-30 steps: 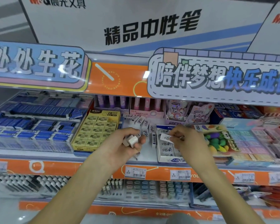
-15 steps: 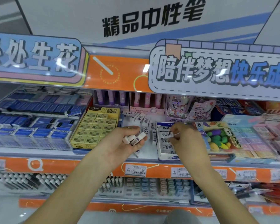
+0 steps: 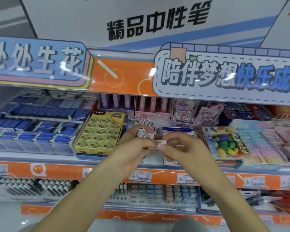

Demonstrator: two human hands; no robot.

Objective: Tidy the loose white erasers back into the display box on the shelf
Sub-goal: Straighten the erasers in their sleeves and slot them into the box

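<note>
Pinching one white eraser (image 3: 161, 144) between left hand (image 3: 132, 153), right hand (image 3: 187, 148)

Both forearms come up from the bottom edge, bare, converging toward centre frame. Left hand (image 3: 132, 146) is palm-in, fingers curled closed around a small cluster of white erasers (image 3: 146, 133), thumb on top. Right hand (image 3: 182, 148) sits just beside it, knuckles up, thumb and forefinger pinched on one eraser (image 3: 161, 142) at the point where the two hands meet. Fingertips of both hands touch or nearly touch there. Wrists roughly level, slightly bent.
</note>
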